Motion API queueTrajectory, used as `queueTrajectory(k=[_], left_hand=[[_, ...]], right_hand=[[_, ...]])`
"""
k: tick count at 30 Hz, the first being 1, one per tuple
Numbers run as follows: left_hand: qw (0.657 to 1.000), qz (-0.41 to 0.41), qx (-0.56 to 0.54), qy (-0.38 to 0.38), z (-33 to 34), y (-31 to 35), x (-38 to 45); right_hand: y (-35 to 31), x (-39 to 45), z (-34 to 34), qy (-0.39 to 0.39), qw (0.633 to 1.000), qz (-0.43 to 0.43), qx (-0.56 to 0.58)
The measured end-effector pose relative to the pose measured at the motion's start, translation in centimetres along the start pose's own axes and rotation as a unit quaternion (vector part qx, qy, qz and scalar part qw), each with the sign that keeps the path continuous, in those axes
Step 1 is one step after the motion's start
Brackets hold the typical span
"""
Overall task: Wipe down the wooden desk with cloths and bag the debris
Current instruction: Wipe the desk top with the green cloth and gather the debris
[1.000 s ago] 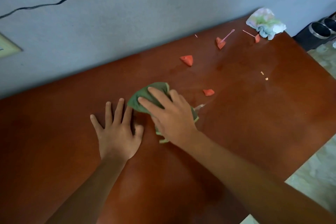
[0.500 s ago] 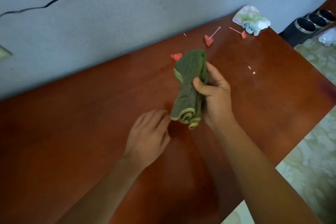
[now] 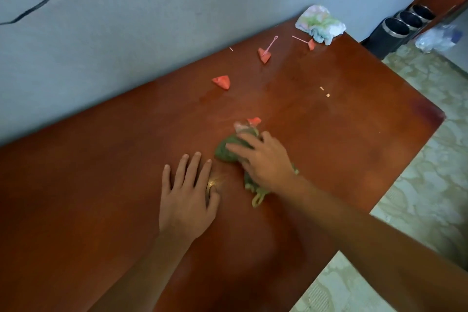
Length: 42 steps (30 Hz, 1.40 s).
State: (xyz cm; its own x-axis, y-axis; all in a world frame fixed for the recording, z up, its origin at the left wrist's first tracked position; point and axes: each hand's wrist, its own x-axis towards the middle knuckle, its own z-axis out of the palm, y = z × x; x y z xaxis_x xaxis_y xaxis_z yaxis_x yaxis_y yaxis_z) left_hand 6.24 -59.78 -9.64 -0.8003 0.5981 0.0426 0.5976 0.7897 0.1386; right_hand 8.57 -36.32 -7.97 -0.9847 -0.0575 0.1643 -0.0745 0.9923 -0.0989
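Note:
A green cloth (image 3: 226, 153) lies bunched on the reddish wooden desk (image 3: 101, 172), pressed down under my right hand (image 3: 263, 159), whose fingers spread over it. My left hand (image 3: 187, 195) rests flat on the desk just left of the cloth, fingers straight. A red scrap (image 3: 254, 120) lies right beyond the cloth's far end. More red pieces lie farther back: one (image 3: 222, 81) near the wall, one (image 3: 264, 55) with a pink pick in it, and a small one (image 3: 311, 44) with another pick. Tiny crumbs (image 3: 324, 91) sit toward the right.
A crumpled white and pastel cloth (image 3: 320, 23) sits at the desk's far right corner against the blue wall. Beyond that corner, dark metal-rimmed cylinders (image 3: 395, 30) stand on the patterned floor. The desk's right edge runs diagonally close to my right arm.
Half a second ago my right hand held the cloth lifted and rolled above the desk; now it presses it onto the surface. My left hand has flattened out beside it.

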Motion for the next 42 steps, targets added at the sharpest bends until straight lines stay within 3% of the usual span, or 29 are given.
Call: queueTrajectory(k=[6, 8, 11, 15, 18, 20, 22, 24, 27, 31, 33, 35, 37, 40, 42], left_hand=[[0.999, -0.003, -0.023, 0.033, 0.0, 0.1, -0.2], [0.997, -0.011, -0.043, 0.069, 0.3, 0.0, -0.2], [0.991, -0.035, -0.060, 0.114, 0.6, -0.1, -0.4], [0.988, -0.037, -0.075, 0.130, 0.7, -1.0, -1.1], [0.994, -0.020, -0.049, 0.095, 0.0, -2.6, -2.4], [0.998, -0.045, -0.006, 0.035, -0.7, -4.4, -3.8], [0.995, -0.098, 0.021, -0.011, -1.1, -6.0, -4.9], [0.992, -0.124, 0.020, -0.020, -1.2, -6.9, -5.5], [0.992, -0.121, -0.028, 0.026, -1.5, -7.6, -5.1], [0.987, -0.109, -0.074, 0.096, -1.6, -9.5, -5.4], [0.989, -0.093, -0.061, 0.095, -1.2, -10.0, -5.8], [0.992, -0.099, -0.045, 0.065, -1.2, -10.0, -5.7], [0.993, -0.116, -0.021, 0.017, -1.3, -10.0, -5.4], [0.992, -0.120, -0.003, -0.030, -1.3, -10.2, -5.1], [0.992, -0.115, 0.011, -0.047, -1.2, -10.3, -4.8]], right_hand=[[6.0, 4.8, -1.8, -0.053, 0.975, 0.215, -0.020], [5.1, 4.3, -2.3, 0.004, 0.974, 0.228, -0.006], [0.0, 1.7, -1.5, 0.043, 0.981, 0.188, -0.014], [-9.3, -4.4, 1.2, 0.018, 1.000, 0.021, 0.006], [-7.9, -5.2, 1.0, 0.017, 1.000, -0.020, 0.005], [-4.7, -3.8, 0.6, 0.021, 0.997, 0.069, -0.029], [-2.6, -1.5, -0.4, 0.017, 0.975, 0.220, -0.028], [-3.1, 1.4, -0.2, 0.007, 0.955, 0.297, -0.020], [-7.6, 4.5, 1.2, -0.042, 0.979, 0.198, -0.017], [-14.3, 3.4, 2.5, -0.050, 0.995, -0.078, 0.047], [-13.1, 3.1, 1.8, -0.046, 0.980, -0.192, 0.036], [-9.9, 4.2, 1.6, -0.026, 0.976, -0.217, -0.004], [-6.1, 6.3, 1.5, 0.029, 0.993, -0.107, -0.029], [-3.3, 9.1, 0.2, -0.008, 0.984, 0.179, -0.017], [-3.5, 11.0, 0.6, -0.013, 0.980, 0.194, -0.028]])
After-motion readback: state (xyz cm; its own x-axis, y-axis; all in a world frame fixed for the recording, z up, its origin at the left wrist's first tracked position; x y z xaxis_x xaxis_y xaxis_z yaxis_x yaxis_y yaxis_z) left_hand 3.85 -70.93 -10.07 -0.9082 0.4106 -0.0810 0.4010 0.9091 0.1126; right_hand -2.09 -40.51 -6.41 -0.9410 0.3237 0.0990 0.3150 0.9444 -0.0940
